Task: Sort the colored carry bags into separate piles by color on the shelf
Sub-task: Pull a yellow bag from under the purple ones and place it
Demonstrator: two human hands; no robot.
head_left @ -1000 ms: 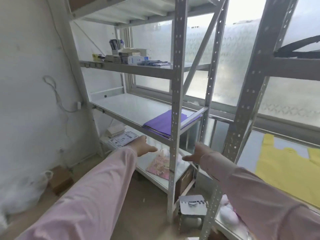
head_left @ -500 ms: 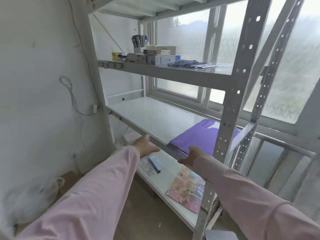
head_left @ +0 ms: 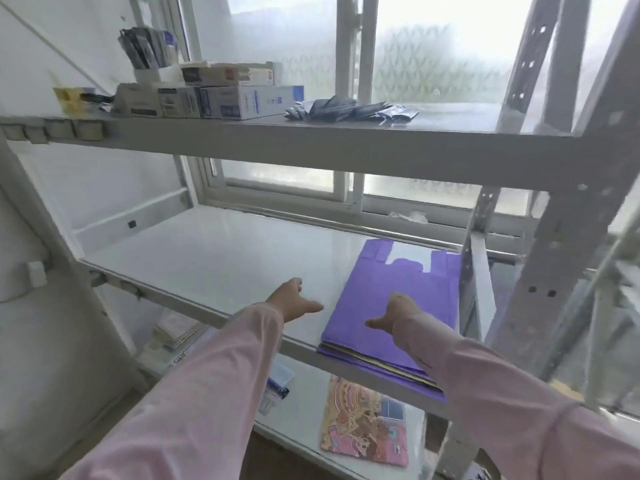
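Note:
A flat stack of carry bags (head_left: 391,292) lies on the right end of the white middle shelf (head_left: 214,251). The top bag is purple; thin yellow edges show between the lower layers at the stack's front. My right hand (head_left: 394,313) hovers over the front of the stack, fingers spread, holding nothing. My left hand (head_left: 294,301) is out over the bare shelf just left of the stack, palm down, fingers apart and empty. Both arms wear pink sleeves.
Boxes (head_left: 221,95) and dark packets (head_left: 346,109) sit on the upper shelf. A patterned pink sheet (head_left: 363,427) and papers (head_left: 176,334) lie on the lower shelf. A perforated metal upright (head_left: 554,237) stands right of the stack. A frosted window is behind.
The view has moved closer and higher onto the middle shelf. Both hands rose from below the shelf edge to above it, the right one now over the purple stack.

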